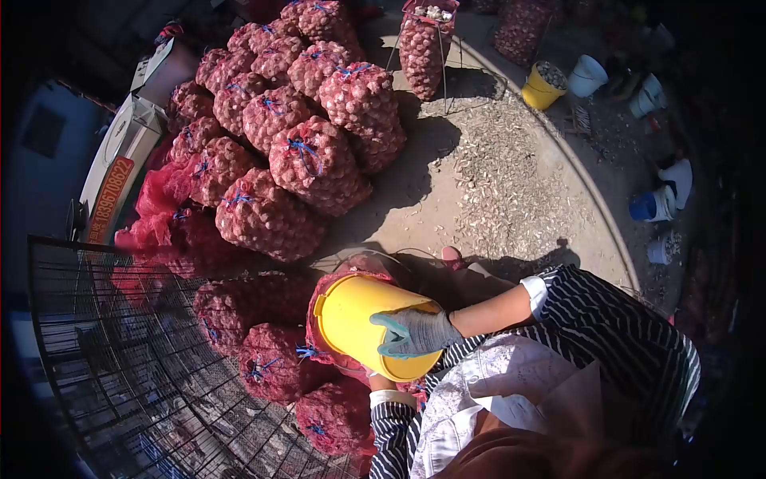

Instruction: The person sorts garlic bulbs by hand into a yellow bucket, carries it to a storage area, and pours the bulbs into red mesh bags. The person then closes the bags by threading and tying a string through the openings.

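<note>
A yellow bucket (359, 315) lies tipped on its side in front of my body, its rim end toward the left against a red mesh bag (317, 339). My right hand (415, 332), in a grey glove with pale green fingertips, grips the bucket's side, thumb apart from the fingers. Under the bucket's lower edge only a bit of my left hand (381, 382) shows. Its fingers are hidden behind the bucket, so what it holds cannot be seen. The inside of the bucket is out of sight.
Full mesh sacks of garlic (315, 164) tied with blue string are piled at upper left. A wire mesh frame (120, 351) stands at lower left. Another sack (421, 60) hangs in a stand behind. Husk scraps (511, 176) cover the floor; a yellow bucket of garlic (544, 86) stands upper right.
</note>
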Tool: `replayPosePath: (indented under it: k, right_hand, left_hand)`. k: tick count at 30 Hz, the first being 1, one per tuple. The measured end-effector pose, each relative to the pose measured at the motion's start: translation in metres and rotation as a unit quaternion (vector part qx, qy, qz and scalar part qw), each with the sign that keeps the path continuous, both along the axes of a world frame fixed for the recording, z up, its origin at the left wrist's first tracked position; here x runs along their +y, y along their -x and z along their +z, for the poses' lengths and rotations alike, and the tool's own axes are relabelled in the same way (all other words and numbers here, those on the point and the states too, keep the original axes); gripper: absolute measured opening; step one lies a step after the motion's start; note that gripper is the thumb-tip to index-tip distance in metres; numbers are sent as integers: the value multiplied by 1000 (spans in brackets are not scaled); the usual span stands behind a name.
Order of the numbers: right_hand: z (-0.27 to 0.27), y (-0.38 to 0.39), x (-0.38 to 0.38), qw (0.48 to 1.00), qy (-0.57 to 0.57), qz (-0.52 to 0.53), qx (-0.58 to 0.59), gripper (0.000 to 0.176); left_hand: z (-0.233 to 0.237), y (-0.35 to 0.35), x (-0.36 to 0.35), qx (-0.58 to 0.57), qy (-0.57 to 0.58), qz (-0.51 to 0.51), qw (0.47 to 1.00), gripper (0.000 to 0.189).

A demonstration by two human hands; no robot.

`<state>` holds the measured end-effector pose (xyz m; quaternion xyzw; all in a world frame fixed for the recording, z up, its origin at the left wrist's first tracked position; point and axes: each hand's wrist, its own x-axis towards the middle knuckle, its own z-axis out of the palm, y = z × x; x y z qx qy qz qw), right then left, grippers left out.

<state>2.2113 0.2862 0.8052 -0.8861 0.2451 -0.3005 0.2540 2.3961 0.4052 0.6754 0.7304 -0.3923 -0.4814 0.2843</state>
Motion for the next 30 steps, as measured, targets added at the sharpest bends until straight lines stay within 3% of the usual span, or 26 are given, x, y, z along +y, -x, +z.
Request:
replayPosePath:
  k: [2,3,4,8,11,13,15,16,17,19,20,22,24,25,27,28,29,30]
  right_hand:
    - [11,-4,-6,999,-5,-40,-13,20]
    - [15,-2,-14,928,-364,-15,-82,22]
    - [19,1,-22,726,-672,19,-147,23]
    - [13,26,-44,692,-692,21,-204,26]
    - [18,68,-74,716,-680,-30,-155,45]
    - [-3,97,-93,702,-692,-38,-166,41]
    - [-61,115,-104,847,-515,-104,-77,35]
    - [-57,143,-109,919,-333,-144,-153,32]
    - [-52,171,-121,915,-335,-152,-165,32]
    - [-51,221,-144,860,-445,-124,-218,29]
    - [-74,236,-157,844,-450,-128,-264,26]
    - [-65,295,-182,834,-455,-149,-274,26]
    - [-86,339,-200,836,-434,-193,-275,25]
    - [-104,359,-209,848,-404,-223,-260,26]
    - [-139,413,-221,858,-369,-313,-174,30]
    - [-172,431,-220,791,-442,-344,-246,33]
    - [-201,451,-219,703,-487,-332,-397,30]
    - [-213,479,-212,585,-587,-355,-433,23]
  left_hand:
    - [2,1,0,1,-17,7,1000,47]
    - [4,3,0,-2,-25,12,1000,47]
    - [6,5,-2,-9,-31,7,999,47]
    - [19,15,-25,-61,-44,-41,996,46]
    - [34,29,-46,-95,-54,-64,992,46]
    - [42,42,-59,-105,-66,-76,989,45]
    - [51,69,-77,-103,-83,-82,988,45]
    - [55,85,-88,-86,-93,-87,988,45]
    - [56,103,-100,-65,-102,-87,989,44]
    - [55,141,-117,25,-126,-70,989,44]
    - [53,160,-128,132,-143,-19,981,44]
    - [46,204,-146,387,-190,141,891,44]
    - [37,249,-161,583,-238,300,716,43]
    - [32,272,-168,642,-262,354,628,43]
    - [22,314,-177,695,-293,416,508,43]
    - [16,331,-184,705,-306,435,469,43]
    - [7,347,-191,710,-316,452,437,42]
    - [-5,360,-199,712,-327,461,417,42]
